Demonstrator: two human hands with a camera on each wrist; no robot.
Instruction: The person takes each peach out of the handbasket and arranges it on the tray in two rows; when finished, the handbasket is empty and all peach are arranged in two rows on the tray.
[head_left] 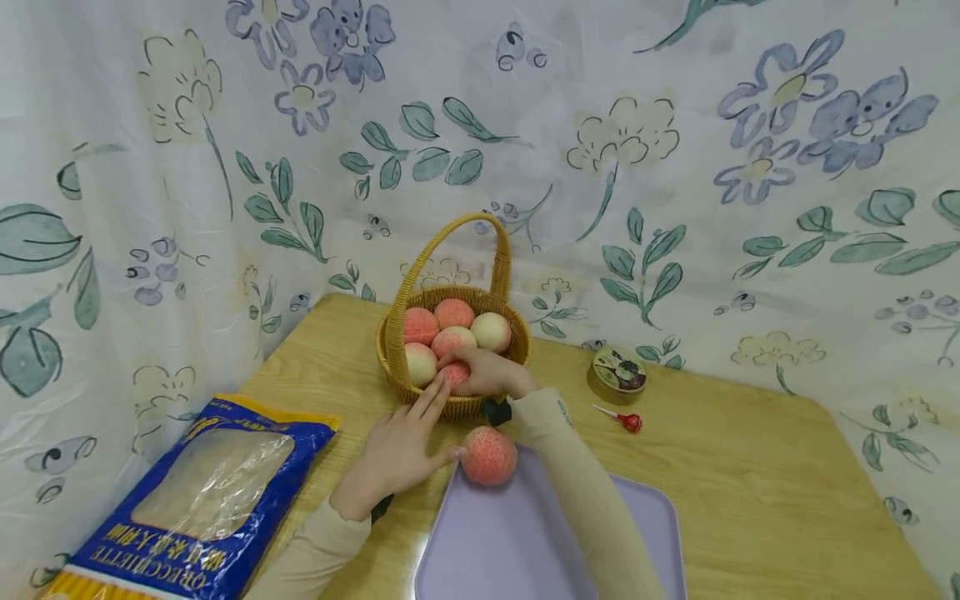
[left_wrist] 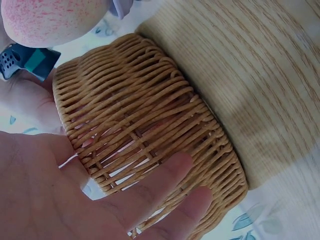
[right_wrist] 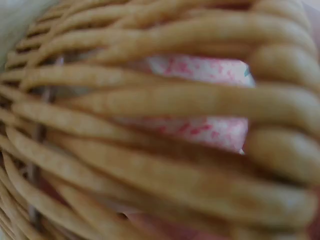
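A wicker basket (head_left: 450, 407) with a tall arched handle holds several pink and cream peaches (head_left: 453, 314). My right hand (head_left: 487, 372) reaches over the basket's front rim and grips a pink peach (head_left: 455, 374) at the front. My left hand (head_left: 397, 450) lies against the basket's front left, fingers straight; in the left wrist view its fingertips (left_wrist: 179, 165) rest on the woven side. Another peach (head_left: 489, 456) sits on the far left corner of a lilac tray (head_left: 495, 542), close to my left thumb. The right wrist view is filled by blurred wicker (right_wrist: 150, 105), with speckled pink behind it.
A blue and yellow orecchiette bag (head_left: 202, 492) lies at the left of the wooden table (head_left: 765, 492). A round tin (head_left: 618, 373) and a red lollipop (head_left: 630, 422) are right of the basket. A floral curtain (head_left: 555, 183) hangs behind the table.
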